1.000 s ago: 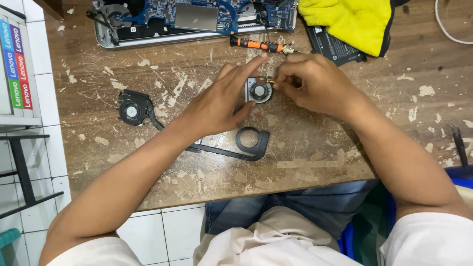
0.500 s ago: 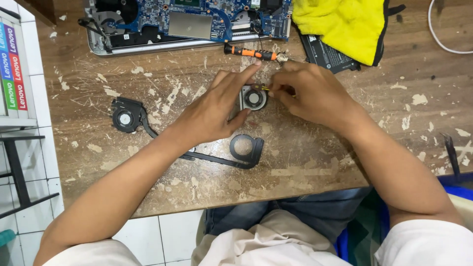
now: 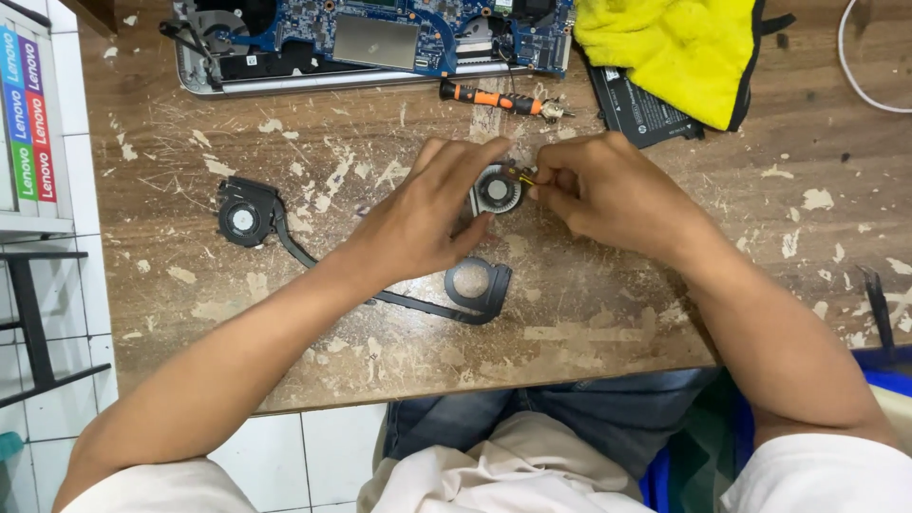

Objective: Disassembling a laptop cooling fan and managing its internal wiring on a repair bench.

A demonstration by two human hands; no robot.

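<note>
Small round grey laptop fan [image 3: 498, 189], lying flat on scarred wooden desk, pinched between both hands

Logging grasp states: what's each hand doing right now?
Left hand: closed on the small round fan, steadying it.
Right hand: pinching the fan's wires.

An opened laptop [image 3: 370, 43] with its blue circuit board bared lies at the far edge of the scarred wooden surface [image 3: 608, 323]; a yellow cloth [image 3: 670, 52] sits just beside it; an orange-handled screwdriver [image 3: 499, 100] lies near; a second black fan [image 3: 245, 214] rests to the left.
</note>
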